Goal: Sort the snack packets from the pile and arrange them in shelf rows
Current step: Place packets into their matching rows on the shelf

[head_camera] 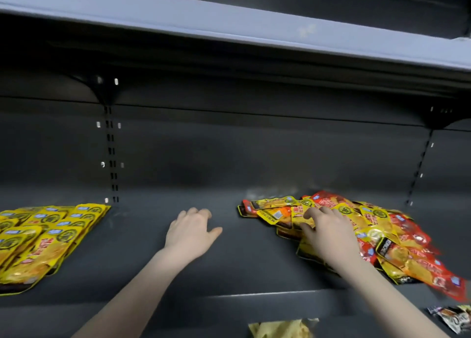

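Note:
A mixed pile of yellow and red snack packets (377, 225) lies on the right of the dark grey shelf (229, 268). Neat rows of yellow packets (43, 235) lie flat at the shelf's left end. My right hand (328, 233) rests on the pile's left side, fingers spread over a yellow packet (299, 216), thumb at its near edge; whether it grips the packet is unclear. My left hand (191, 232) hovers over the bare middle of the shelf, palm down, fingers loosely curled, holding nothing.
An upper shelf with a pale front edge (229, 24) overhangs the space. Slotted uprights (112, 154) run down the back wall. Below the shelf's front lip, other packets (283, 328) and a dark-printed bag (453, 317) show on a lower level.

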{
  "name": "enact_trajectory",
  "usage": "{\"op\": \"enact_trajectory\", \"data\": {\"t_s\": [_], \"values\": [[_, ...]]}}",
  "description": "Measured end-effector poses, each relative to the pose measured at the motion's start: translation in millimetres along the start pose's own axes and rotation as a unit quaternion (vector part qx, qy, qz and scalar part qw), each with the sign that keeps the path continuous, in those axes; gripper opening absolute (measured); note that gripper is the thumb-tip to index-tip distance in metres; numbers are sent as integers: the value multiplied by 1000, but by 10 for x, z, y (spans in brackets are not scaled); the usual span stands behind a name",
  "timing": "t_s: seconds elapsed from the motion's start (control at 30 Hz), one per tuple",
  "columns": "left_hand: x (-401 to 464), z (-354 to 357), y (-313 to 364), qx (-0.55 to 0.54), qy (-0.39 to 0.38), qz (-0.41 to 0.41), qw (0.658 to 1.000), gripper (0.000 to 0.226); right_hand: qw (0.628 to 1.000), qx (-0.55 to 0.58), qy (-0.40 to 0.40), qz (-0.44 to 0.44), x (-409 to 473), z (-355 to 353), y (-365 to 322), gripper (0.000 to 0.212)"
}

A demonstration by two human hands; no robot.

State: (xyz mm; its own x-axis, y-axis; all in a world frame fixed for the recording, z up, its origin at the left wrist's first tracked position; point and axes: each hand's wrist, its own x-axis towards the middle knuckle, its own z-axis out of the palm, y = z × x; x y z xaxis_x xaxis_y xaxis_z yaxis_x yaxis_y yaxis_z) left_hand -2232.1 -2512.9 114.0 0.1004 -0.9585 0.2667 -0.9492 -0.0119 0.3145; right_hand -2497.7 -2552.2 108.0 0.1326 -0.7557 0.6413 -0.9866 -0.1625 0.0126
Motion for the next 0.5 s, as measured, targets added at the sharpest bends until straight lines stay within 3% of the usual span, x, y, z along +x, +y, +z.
{"op": "enact_trajectory", "data": {"t_s": [0.23, 0.5], "values": [[271, 384, 1016, -4, -11, 10, 1000, 45, 1000, 5, -4, -18, 95, 206, 1022, 25], [246, 774, 1659, -34, -57, 42, 997, 50, 998, 64, 27, -5, 45, 374, 1561, 17]]}}
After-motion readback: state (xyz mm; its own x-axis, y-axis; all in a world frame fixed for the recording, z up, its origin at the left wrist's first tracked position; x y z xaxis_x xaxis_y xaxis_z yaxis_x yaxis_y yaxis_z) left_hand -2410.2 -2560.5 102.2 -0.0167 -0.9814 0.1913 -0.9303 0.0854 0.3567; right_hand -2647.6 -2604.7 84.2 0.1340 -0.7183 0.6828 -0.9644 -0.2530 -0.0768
